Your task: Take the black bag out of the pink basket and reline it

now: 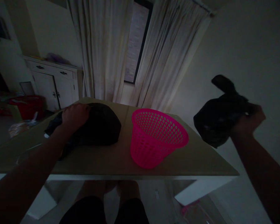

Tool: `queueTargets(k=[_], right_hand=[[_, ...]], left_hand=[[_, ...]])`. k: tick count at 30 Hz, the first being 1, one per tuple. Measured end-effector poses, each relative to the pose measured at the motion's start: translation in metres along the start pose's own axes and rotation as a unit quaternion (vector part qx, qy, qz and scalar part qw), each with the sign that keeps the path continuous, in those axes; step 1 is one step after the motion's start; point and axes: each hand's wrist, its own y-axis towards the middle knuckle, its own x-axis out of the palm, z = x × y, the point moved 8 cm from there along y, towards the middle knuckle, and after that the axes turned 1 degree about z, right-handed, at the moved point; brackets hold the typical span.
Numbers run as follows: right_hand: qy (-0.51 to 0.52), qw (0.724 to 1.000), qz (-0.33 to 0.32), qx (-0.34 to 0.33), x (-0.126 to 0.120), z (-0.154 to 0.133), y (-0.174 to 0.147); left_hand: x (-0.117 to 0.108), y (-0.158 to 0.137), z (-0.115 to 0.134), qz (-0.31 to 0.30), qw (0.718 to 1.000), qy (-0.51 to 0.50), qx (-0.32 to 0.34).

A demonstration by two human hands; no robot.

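Bright pink is noted on the basket (143,152), its wall patterned with rows of holes. Plain black is shown by the left bag (104,127) and right bag (213,119). Tabletop (198,161) is toned dull tan, white-edged. Curtains (107,46) are seen as off-white.

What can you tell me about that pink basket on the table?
The pink basket is bright, looks like plastic, and has walls pierced by rows of holes beneath a smooth, solid rim. It narrows from its wide, open mouth to its base. It stands upright on the table, near the front edge and apart from the black bag lying to its left. Its inner bottom is hidden; only the table visibly touches it.
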Motion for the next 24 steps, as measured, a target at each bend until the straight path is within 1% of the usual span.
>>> queueTargets(k=[1,2,3,5,7,10,12,15,17,19,22,24], right_hand=[[-0.034,0.999,0.005,0.036,0.001,0.007,-0.014],[-0.067,0.995,-0.006,0.068,0.003,0.012,-0.03],[-0.102,0.99,-0.031,0.094,0.006,0.016,-0.047],[-0.167,0.972,-0.108,0.122,0.012,0.024,-0.082],[-0.211,0.954,-0.174,0.125,0.014,0.034,-0.115],[-0.26,0.924,-0.258,0.106,0.018,0.054,-0.157],[-0.279,0.906,-0.312,0.069,0.024,0.067,-0.181],[-0.292,0.876,-0.384,0.001,0.033,0.085,-0.208],[-0.293,0.859,-0.42,-0.013,0.033,0.101,-0.219],[-0.285,0.856,-0.431,-0.001,0.028,0.118,-0.224],[-0.255,0.879,-0.403,0.008,0.017,0.137,-0.223],[-0.238,0.894,-0.38,0.002,0.013,0.145,-0.22]], left_hand=[[-0.002,0.006,-0.002,-0.028,0.999,0.0,-0.014],[-0.008,0.012,-0.001,-0.039,0.999,-0.002,-0.027],[-0.016,0.017,0.001,-0.035,0.999,-0.007,-0.034],[-0.036,0.025,0.009,0.001,0.999,-0.022,-0.043],[-0.054,0.03,0.019,0.036,0.998,-0.04,-0.037],[-0.077,0.034,0.032,0.086,0.993,-0.073,-0.019],[-0.093,0.035,0.038,0.118,0.989,-0.094,-0.007],[-0.116,0.035,0.046,0.152,0.98,-0.124,0.015],[-0.13,0.035,0.051,0.166,0.976,-0.14,0.028],[-0.144,0.034,0.056,0.183,0.97,-0.155,0.042],[-0.165,0.03,0.058,0.229,0.952,-0.199,0.041],[-0.177,0.024,0.056,0.261,0.936,-0.232,0.033]])
